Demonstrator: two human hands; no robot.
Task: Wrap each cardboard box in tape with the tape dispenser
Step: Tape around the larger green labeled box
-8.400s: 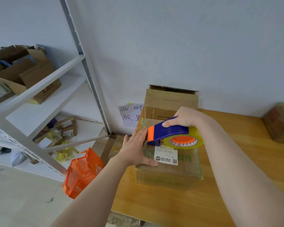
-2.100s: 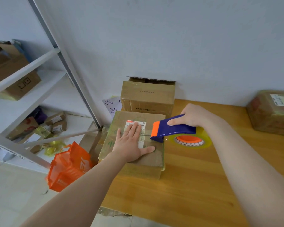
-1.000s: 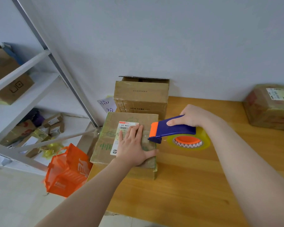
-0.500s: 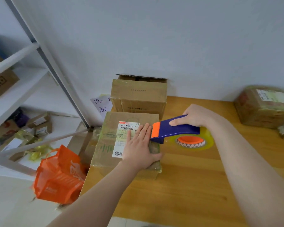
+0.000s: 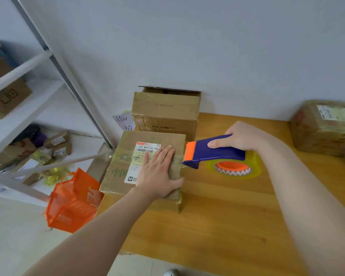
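Left hand point(image 5: 157, 172) lies flat, fingers straight, on top of the labelled cardboard box point(image 5: 118, 176) at the left edge of the wooden table point(image 5: 217, 226). Right hand point(image 5: 241, 136) grips the blue tape dispenser point(image 5: 217, 152), its orange front end at the box's right edge, with the yellowish tape roll point(image 5: 254, 166) beneath the handle. An open-topped box point(image 5: 165, 112) stands against the far wall, a wrapped parcel point(image 5: 323, 130) sits far right, and an orange bag point(image 5: 72, 204) and a shelf rack point(image 5: 28, 108) are to the left.

Blue-and-orange tape dispenser point(image 5: 213, 151) with yellowish tape roll point(image 5: 234, 166), brown cardboard box point(image 5: 124, 166), white label point(image 5: 141, 162), orange bag point(image 5: 72, 202)
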